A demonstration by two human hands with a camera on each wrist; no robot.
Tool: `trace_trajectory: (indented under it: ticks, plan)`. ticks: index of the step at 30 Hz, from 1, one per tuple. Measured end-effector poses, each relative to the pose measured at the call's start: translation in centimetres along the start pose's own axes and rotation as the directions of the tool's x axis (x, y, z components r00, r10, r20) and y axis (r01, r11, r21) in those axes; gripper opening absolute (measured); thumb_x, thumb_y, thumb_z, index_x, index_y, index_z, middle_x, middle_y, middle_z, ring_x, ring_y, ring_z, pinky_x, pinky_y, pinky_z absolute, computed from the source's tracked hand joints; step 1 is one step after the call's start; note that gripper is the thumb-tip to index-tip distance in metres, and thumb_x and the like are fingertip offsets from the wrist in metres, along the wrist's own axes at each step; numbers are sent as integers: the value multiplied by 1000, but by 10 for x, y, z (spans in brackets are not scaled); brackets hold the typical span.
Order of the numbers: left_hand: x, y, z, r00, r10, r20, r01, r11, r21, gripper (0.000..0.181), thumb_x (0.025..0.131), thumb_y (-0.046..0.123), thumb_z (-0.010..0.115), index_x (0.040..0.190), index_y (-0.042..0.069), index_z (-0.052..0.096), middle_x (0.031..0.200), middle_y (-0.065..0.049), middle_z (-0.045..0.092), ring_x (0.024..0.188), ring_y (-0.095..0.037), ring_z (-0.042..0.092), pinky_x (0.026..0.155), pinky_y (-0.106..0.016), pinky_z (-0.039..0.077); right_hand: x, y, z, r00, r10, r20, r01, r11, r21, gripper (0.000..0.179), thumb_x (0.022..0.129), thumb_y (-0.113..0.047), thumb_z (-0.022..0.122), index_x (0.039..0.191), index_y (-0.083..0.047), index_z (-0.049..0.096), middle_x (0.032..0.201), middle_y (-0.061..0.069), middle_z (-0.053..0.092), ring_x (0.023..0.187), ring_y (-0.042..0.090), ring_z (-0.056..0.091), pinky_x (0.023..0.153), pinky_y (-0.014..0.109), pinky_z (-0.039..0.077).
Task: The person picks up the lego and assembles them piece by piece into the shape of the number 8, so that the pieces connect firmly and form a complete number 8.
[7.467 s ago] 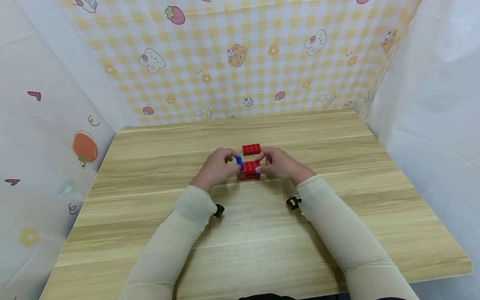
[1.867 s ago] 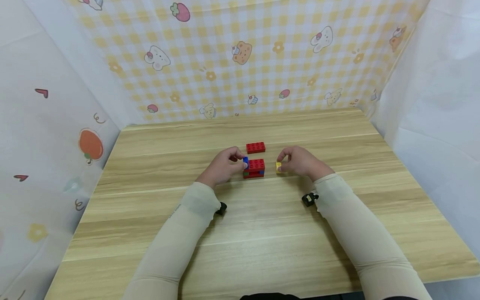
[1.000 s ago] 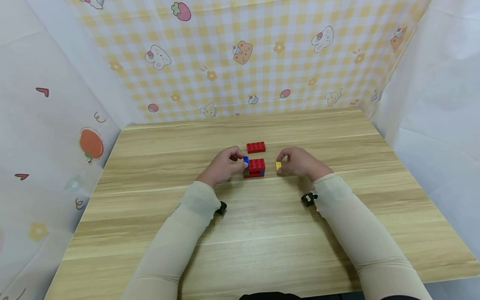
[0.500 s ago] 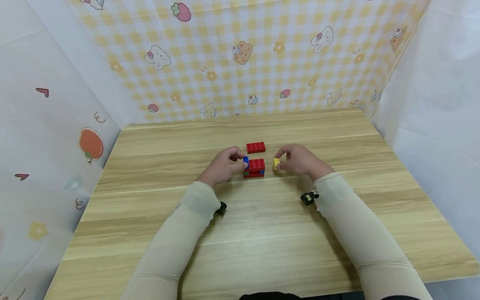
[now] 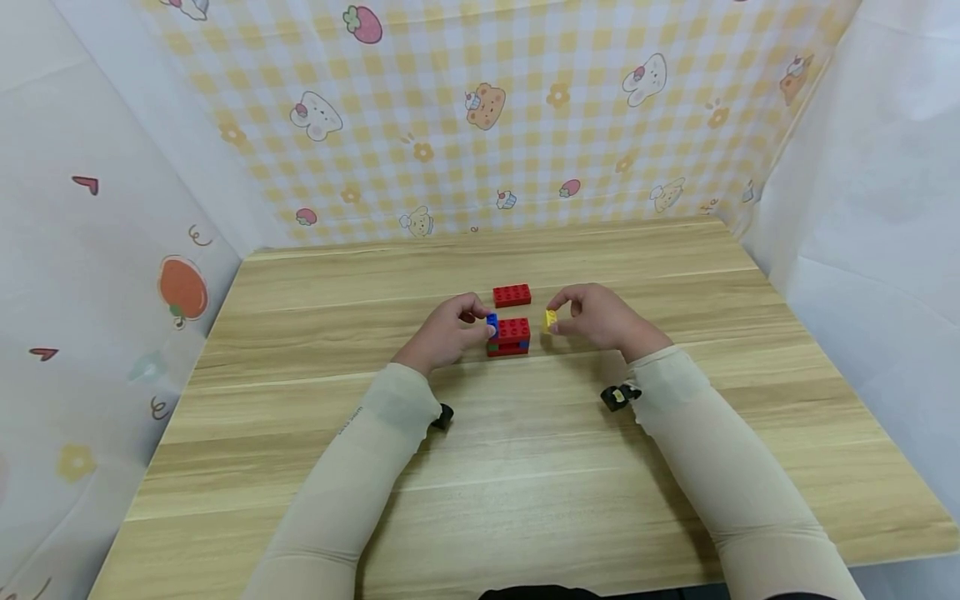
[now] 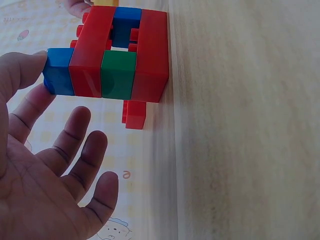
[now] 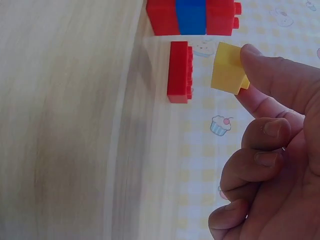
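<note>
A stack of toy building blocks point(image 5: 514, 328) stands mid-table: a long red brick below, a green brick point(image 6: 118, 75) and a blue one point(image 6: 126, 27) in the middle layer, another long red brick on top. With thumb and forefinger, my left hand point(image 5: 450, 332) pinches a small blue brick point(image 6: 59, 71) seated on the left end of the top red one; its other fingers are spread. Right of the stack, my right hand point(image 5: 600, 318) pinches a small yellow brick point(image 7: 228, 68) between thumb and forefinger, raised above the table and apart from the stack. Its remaining fingers curl inward.
Behind the stack, a separate long red brick point(image 5: 512, 295) lies studs up on the wooden table point(image 5: 525, 467). A yellow checked cloth point(image 5: 517, 150) hangs along the back edge, with white sheets point(image 5: 862, 233) at both sides.
The left hand has set the blue brick on the stack's left end and stays there. The right hand left the stack, took hold of the yellow brick, then lifted it slightly leftward.
</note>
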State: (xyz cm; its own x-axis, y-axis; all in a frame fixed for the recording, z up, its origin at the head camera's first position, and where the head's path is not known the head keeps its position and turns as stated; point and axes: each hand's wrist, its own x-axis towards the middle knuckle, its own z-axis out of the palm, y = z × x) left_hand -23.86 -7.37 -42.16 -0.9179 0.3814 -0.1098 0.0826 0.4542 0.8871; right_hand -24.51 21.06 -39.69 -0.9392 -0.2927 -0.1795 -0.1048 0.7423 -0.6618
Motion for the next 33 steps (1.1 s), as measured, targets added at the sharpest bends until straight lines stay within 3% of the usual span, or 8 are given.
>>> trace_trajectory:
  ticks: [17,33]
  plan:
    - [0,-1,1,1000,2,-4,-2,1000,-3,12,100,24,71,107,16,65,131,-3,61,121,-29,51,99,-49,47,-2,-10,5,995,-96,-16,97,992,84,28,92,-19,84,118,-12,76,70,2,46,63,20,43,60,33,38]
    - [1,-1,0,1000,-2,0,2,1000,4,12,100,23,71,107,16,65,131,-3,61,122,-29,52,102,-50,46,0,-18,14,994,-109,-17,111,989,97,29,92,-19,84,119,-11,75,73,3,47,66,22,45,60,32,37]
